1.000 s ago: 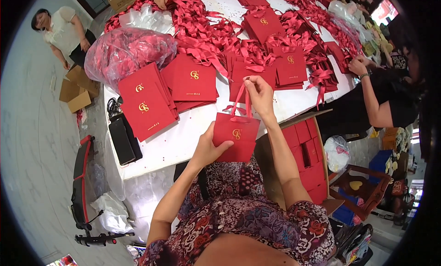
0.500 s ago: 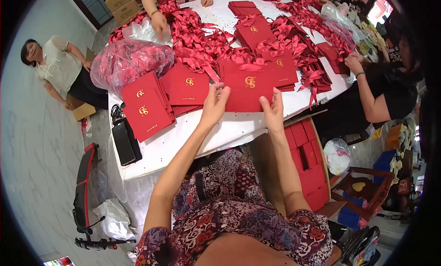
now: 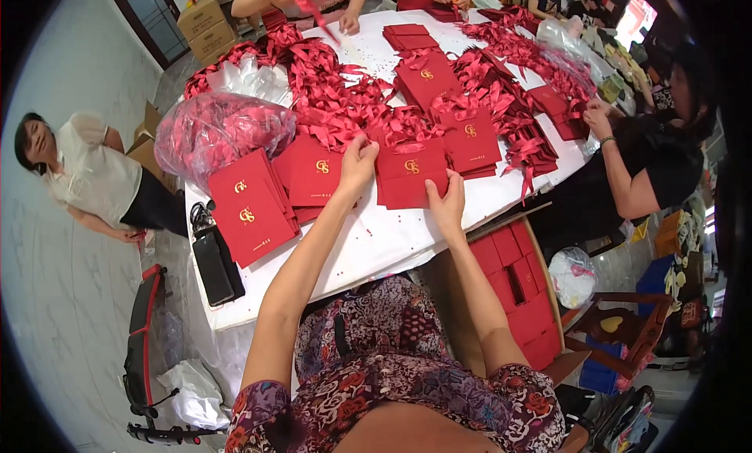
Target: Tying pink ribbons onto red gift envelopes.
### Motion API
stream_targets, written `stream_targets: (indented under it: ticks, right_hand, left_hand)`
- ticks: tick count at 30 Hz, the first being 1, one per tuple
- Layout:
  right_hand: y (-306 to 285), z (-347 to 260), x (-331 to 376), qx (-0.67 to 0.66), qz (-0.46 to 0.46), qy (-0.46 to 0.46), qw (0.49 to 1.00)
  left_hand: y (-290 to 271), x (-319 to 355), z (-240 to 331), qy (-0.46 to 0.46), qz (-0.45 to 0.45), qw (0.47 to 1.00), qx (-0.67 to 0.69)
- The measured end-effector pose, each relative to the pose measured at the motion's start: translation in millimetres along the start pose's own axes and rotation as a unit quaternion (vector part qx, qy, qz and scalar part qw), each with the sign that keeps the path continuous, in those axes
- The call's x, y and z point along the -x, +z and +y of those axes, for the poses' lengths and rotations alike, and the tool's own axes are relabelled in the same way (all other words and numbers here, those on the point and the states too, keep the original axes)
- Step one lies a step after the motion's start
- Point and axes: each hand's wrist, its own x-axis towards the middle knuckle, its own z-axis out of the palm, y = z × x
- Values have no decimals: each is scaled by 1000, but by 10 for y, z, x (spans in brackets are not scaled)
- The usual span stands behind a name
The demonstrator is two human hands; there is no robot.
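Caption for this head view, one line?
Both hands, left hand and right hand, press a flat red gift bag onto a white table amid red ribbons.

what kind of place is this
Most likely a small hand-assembly workshop for gift packaging: several people work around one white table heaped with red ribbons, stacks of flat red paper bags, and cardboard boxes stacked behind.

A flat red paper gift bag (image 3: 410,176) with a small gold emblem on its face is laid on the white table (image 3: 376,238), just right of a stack of like red bags (image 3: 313,175). Its upper edge is tucked against the heap of red ribbons (image 3: 345,108).
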Motion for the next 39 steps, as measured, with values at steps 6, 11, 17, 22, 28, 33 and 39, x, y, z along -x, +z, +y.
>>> stream_targets:
  ticks: [6,11,17,22,28,33,39]
  right_hand:
    - [233,-92,-32,84,31,-49,995]
    - [142,-35,-45,56,8,11,998]
    - [161,-34,-77,82,-31,9,996]
    - [183,-67,-131,99,-44,-7,994]
    - [186,-32,-173,90,-78,20,993]
    - [156,-96,-257,93,-88,-25,991]
    - [77,-62,-579,20,-82,43,995]
  left_hand:
    - [-133,-233,-199,105,84,981,-139]
    - [256,244,-474,140,82,965,-206]
    - [279,-14,-216,-47,86,995,6]
    - [208,-236,-59,-173,30,978,108]
    - [197,-310,55,-214,79,966,123]
    - [47,-281,70,-233,43,954,183]
    - [11,34,215,-114,38,983,138]
